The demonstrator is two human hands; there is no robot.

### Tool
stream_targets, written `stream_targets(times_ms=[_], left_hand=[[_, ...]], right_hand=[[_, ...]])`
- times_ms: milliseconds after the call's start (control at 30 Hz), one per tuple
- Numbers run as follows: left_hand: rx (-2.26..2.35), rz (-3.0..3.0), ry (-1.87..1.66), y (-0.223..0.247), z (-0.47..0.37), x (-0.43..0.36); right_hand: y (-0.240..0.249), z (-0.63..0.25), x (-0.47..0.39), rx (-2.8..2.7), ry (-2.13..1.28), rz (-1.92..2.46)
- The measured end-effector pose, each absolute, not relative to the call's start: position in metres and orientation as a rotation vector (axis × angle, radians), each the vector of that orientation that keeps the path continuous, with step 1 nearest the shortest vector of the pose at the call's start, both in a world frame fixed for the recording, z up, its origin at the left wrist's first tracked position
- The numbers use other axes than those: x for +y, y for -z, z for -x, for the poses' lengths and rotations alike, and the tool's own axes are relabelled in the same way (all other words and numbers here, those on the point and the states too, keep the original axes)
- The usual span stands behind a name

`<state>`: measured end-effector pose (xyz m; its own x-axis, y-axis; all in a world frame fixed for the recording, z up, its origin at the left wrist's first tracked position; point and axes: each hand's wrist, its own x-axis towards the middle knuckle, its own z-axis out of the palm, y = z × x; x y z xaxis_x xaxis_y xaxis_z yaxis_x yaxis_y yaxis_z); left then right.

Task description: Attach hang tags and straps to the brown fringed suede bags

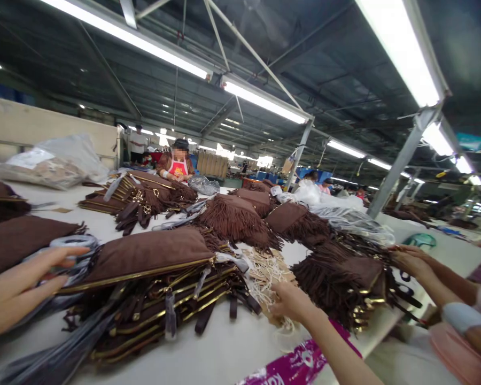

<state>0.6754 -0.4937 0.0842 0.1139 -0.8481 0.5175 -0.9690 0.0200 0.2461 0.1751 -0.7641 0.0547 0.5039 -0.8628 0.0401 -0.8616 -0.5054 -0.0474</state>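
Note:
My left hand [28, 286] is at the left edge, fingers stretched and apart, beside a roll of clear tape [70, 241] and crumpled plastic. My right hand [294, 303] is at a pile of tan paper hang tags with white strings [266, 270]; its fingers are bent together among the strings, and the fingertips are partly hidden. Between my hands lies a stack of brown fringed pouches [152, 256] with gold zippers, the top one flat. Dark wrist straps and plastic-wrapped zipper pulls [170, 315] hang from the stack's near side.
More fringed pouches [232, 216] are heaped across the white table [208, 353]. A purple printed plastic bag [292, 363] lies near the front edge. At right, a co-worker's hands [412, 262] are at another pouch pile [356, 272]. Another person [178, 163] sits opposite.

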Motion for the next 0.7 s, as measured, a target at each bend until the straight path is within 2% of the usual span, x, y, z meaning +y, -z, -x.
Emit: stream_targets(times_ms=[133, 233, 533, 700], left_hand=[[-1.706, -1.831, -0.369, -0.112, -0.633, -0.502], [-1.828, -1.849, -0.322, -0.128, -0.598, -0.513], [-2.184, -1.672, -0.255, -0.139, -0.484, -0.596], [-2.186, -1.480, 0.053, -0.145, -0.432, -0.634]], right_hand=[[-0.025, -0.164, -0.756, 1.599, 0.005, 2.796], [-0.026, -0.159, -0.756, 1.540, 0.015, 2.881], [-0.108, -0.139, -0.771, 1.467, 0.280, 3.020], [-0.145, -0.133, -0.783, 1.411, 0.436, 2.866]])
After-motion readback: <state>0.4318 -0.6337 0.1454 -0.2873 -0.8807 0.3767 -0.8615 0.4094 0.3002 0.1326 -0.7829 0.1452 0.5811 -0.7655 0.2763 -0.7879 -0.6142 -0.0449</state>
